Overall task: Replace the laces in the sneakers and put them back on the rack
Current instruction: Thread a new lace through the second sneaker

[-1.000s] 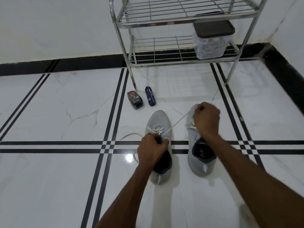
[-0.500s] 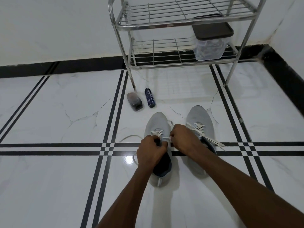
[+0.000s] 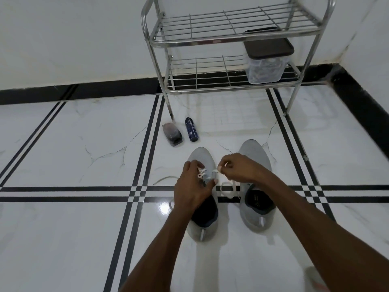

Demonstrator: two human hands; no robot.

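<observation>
1. The left sneaker point(image 3: 202, 163) stood on the floor point(image 3: 84, 239) beside its pair point(image 3: 255, 152), its white lace point(image 3: 212, 173) part-threaded.
2. The left hand point(image 3: 192, 189) pinned the tongue; the right hand point(image 3: 235, 168) pinched the lace end.
3. Lacing looked under way; next, feed the following eyelet.
4. The rack point(image 3: 231, 39) waited beyond.

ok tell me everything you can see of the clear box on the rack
The clear plastic box with a dark brown lid stands upright at the right end of the lower wire shelf of the silver metal rack, partly under the upper shelf. Its lid is on and looks flat with rounded corners. Through its see-through walls shows a pale tangle that cannot be made out. Only the shelf touches it.
</observation>
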